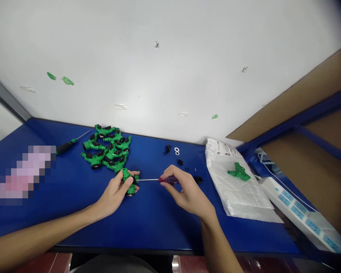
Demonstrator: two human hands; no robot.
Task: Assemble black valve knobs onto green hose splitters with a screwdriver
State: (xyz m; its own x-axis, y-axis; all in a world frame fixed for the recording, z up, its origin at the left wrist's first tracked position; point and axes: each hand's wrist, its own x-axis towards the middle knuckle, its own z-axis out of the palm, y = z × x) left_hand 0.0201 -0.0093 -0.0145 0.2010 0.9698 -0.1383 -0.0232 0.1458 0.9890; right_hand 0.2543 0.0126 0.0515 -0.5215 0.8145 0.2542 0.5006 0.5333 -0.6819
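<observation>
My left hand is closed around a green Y-shaped hose splitter with black parts, just above the blue table. In my right hand is a screwdriver with a dark purple and red handle. Its thin shaft points left, and the tip meets the right side of the splitter; the exact contact is too small to make out. Behind my left hand lies a cluster of several similar green splitters with black valve levers. Small black fittings and white ring washers lie beyond my right hand.
A second screwdriver with a black and green handle lies at the left. On the right, a white plastic bag carries a green splitter body. Beside it runs a white power strip. A white wall stands behind the table.
</observation>
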